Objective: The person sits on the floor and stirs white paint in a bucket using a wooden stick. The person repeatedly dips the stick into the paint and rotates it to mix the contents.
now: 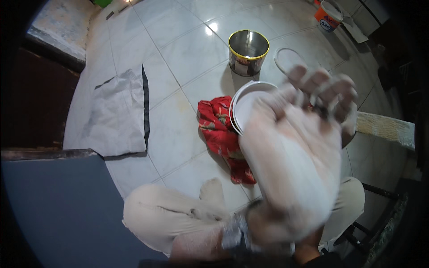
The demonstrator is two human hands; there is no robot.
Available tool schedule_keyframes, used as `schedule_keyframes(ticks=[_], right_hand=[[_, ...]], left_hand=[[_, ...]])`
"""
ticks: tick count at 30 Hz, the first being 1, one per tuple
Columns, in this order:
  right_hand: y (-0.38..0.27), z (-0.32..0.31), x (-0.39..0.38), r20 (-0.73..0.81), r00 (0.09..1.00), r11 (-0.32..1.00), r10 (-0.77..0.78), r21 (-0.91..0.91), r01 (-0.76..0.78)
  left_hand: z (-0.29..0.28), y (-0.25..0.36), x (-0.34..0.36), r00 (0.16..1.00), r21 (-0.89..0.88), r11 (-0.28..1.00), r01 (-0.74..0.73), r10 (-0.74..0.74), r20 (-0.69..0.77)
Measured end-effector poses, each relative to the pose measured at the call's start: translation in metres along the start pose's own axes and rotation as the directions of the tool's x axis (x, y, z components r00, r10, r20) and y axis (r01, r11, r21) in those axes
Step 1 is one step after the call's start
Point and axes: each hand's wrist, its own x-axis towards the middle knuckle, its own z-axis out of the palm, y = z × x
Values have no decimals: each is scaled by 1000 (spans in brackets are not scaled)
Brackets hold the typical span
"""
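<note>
My left hand (295, 161) is raised close to the camera, palm toward me, its loosely curled fingers apart and smeared by motion. White powder or paint coats the palm, and nothing lies in it. A watch (235, 232) is on that wrist and a dark ring on a finger. Behind it my right hand (351, 125) shows only a sliver; its fingers are hidden. Beside that sliver a yellowish textured strip (384, 127) with a whitish end sticks out; whether I hold it cannot be told. A white bucket (235, 105) with pale contents stands partly behind my left hand, against a red patterned cloth (219, 129).
A yellow-rimmed metal tin (248, 64) and a white round lid (286, 58) are beyond the bucket. An orange and blue tub (328, 20) stands at the far right. A grey-white plastic bag (118, 116) lies left on the tiled floor. A black metal frame (380, 192) is at right.
</note>
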Motion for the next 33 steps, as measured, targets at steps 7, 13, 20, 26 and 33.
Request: schedule_keyframes(ticks=[7,13,20,26,33], right_hand=[[44,-18,39,37,991,729,131,673,-122],[45,-19,33,-16,996,744,88,666,-55],[35,-25,29,-25,994,733,-110,673,97],[30,-27,32,-35,999,798,-6,603,25],[23,-23,32,8,999,827,47,561,-43]], left_hand=[[-50,15,42,973,-13,996,-92,87,-213],[-58,15,50,930,57,995,-87,101,-354],[-98,22,66,878,135,987,-87,140,-457],[-119,26,74,878,146,987,-67,128,-462],[-133,26,76,993,845,526,92,17,-119]])
